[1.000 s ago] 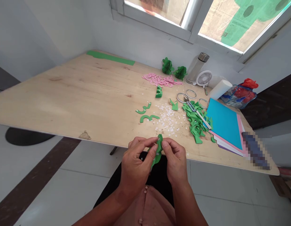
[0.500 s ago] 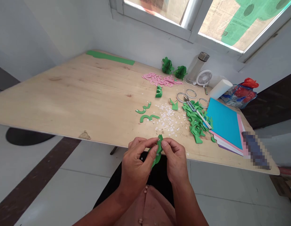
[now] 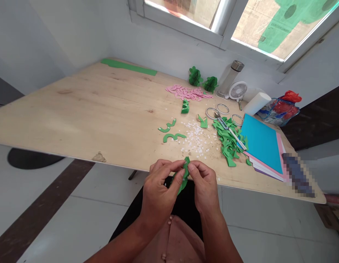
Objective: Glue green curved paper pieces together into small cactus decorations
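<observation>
Between my hands, at the table's front edge, is a green paper cutout with a wavy outline. My left hand pinches it from the left with thumb and forefinger. From the other side, my right hand pinches its upper part. My fingers hide some of the cutout. Just beyond them lie two loose curved green paper strips, a nearer one and a farther one with small white patches. Farther back stands a small folded stack of green cutouts. White paper bits are scattered right of the strips.
Green scraps lie on the right, with scissors and a white pen-like tool on top. Tape rolls, a small fan, a bottle and blue paper are beyond. Pink cutouts lie at the back.
My left hand has shifted very slightly, and the lower part of the green cutout sits a little differently. Everything on the table stays where it was.
</observation>
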